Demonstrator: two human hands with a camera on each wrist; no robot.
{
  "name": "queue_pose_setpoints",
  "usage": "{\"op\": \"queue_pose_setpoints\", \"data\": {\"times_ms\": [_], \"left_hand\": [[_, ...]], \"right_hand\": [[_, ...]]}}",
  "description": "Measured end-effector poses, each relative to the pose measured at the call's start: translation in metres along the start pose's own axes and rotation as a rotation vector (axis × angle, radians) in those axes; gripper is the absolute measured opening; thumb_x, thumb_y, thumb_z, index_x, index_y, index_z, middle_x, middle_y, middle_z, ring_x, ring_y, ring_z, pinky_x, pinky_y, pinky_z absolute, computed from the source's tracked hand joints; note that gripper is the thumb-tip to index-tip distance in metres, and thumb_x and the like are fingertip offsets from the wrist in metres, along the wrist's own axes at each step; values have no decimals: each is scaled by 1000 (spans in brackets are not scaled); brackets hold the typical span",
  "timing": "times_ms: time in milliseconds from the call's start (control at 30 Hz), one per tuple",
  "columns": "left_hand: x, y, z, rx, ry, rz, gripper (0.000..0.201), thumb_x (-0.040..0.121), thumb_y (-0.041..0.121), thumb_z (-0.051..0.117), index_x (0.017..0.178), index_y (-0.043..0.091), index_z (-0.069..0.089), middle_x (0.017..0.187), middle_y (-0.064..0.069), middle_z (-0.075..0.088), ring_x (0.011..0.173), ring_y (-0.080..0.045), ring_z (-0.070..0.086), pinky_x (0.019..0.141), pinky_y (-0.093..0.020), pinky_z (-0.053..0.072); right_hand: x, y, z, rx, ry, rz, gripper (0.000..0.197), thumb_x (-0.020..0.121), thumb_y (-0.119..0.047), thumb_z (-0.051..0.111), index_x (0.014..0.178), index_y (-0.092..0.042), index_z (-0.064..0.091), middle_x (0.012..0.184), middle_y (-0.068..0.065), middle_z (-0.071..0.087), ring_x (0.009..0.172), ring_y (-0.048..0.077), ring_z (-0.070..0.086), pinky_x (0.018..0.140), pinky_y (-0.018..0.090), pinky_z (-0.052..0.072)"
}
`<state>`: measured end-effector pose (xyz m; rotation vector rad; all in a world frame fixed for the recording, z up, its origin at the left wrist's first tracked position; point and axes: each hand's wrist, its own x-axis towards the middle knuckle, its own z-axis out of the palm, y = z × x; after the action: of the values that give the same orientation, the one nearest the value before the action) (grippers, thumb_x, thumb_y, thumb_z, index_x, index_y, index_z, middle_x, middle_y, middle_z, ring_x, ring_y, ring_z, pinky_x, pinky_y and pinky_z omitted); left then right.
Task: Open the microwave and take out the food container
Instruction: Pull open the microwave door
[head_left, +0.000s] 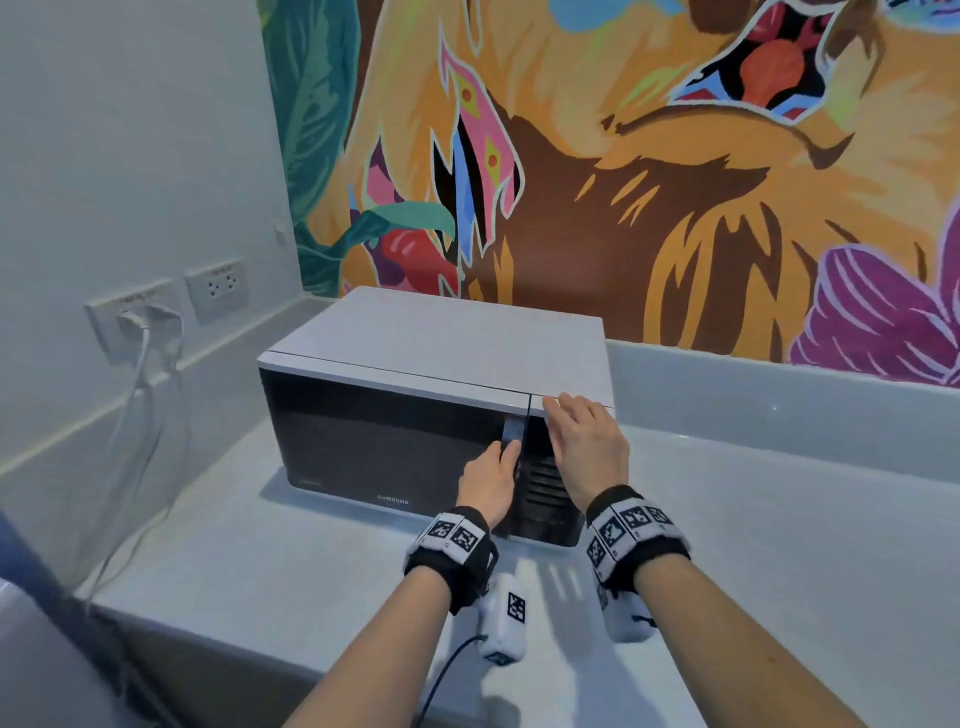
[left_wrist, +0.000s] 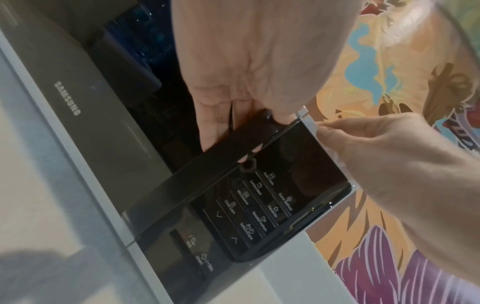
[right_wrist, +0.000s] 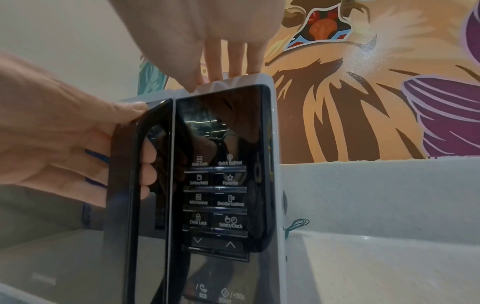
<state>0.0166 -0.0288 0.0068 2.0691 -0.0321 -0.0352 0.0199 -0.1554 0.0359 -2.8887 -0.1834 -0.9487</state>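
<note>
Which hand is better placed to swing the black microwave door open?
Left. The left hand already curls round the dark vertical door handle; the right hand only rests flat on the white microwave top.

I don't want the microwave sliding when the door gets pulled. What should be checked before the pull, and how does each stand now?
1. Left hand grips the dark vertical door handle: ok, fingers curl round it in the right wrist view.
2. Right hand braces the white microwave: ok, straight fingers rest on its top front edge above the glossy black control panel.
3. Door shut: ok, only a thin seam shows beside the panel.
4. Swing path over the pale countertop: ok, nothing stands in front of the door.
5. Food container inside: cannot tell, the dark door window hides it.
6. White plugs in the wall socket: ok, cables hang left of the microwave.
</note>
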Motion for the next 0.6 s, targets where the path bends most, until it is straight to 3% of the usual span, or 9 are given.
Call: {"op": "queue_pose_setpoints", "data": {"times_ms": [200, 367, 400, 467, 533, 600], "left_hand": [[-30, -26, -18, 40, -7, 67, 52, 98, 46, 34, 89, 2, 61, 79, -10, 65, 87, -34, 61, 77, -39, 41], [-43, -12, -32, 123, -78, -17, 41, 98, 45, 34, 77, 13, 48, 83, -8, 61, 92, -33, 58, 78, -38, 39], [-48, -8, -35, 177, -35, -17, 35, 98, 43, 36, 85, 14, 51, 90, -8, 62, 97, -35, 59, 80, -39, 41], [-62, 5, -39, 329, 201, 67, 31, 97, 35, 39, 115, 13, 52, 115, -11, 60, 108, -34, 58, 88, -41, 44], [-66, 23, -36, 425, 400, 293, 40, 97, 29, 40, 132, 11, 45, 130, -10, 52, 120, -28, 52, 98, -39, 44], [-59, 38, -27, 635, 321, 417, 47, 98, 28, 34, 140, 9, 41, 144, -12, 45, 137, -29, 40, 113, -42, 33]], "right_hand": [[-2, 1, -1, 27, 24, -17, 22, 86, -21, 61, 106, -13, 66, 101, 8, 73, 93, 28, 65, 83, 36, 54], [-2, -2, -7, 37, -111, -16, 35, 94, -25, 46, 123, -9, 54, 122, 13, 62, 112, 32, 53, 101, 43, 42], [-2, -1, -9, 34, -151, -26, 37, 94, -25, 44, 127, -9, 51, 128, 12, 58, 117, 31, 50, 103, 43, 39], [-5, 2, -12, 54, -198, -33, 39, 94, -24, 42, 132, -11, 45, 136, 11, 51, 126, 29, 43, 109, 44, 33], [-13, 1, -17, 109, -187, -33, 40, 93, -18, 44, 132, -12, 46, 139, 12, 49, 130, 29, 41, 111, 47, 30], [-24, -2, -20, 163, -130, -70, 39, 88, -11, 50, 128, -11, 52, 134, 15, 53, 126, 32, 45, 108, 46, 34]]}}
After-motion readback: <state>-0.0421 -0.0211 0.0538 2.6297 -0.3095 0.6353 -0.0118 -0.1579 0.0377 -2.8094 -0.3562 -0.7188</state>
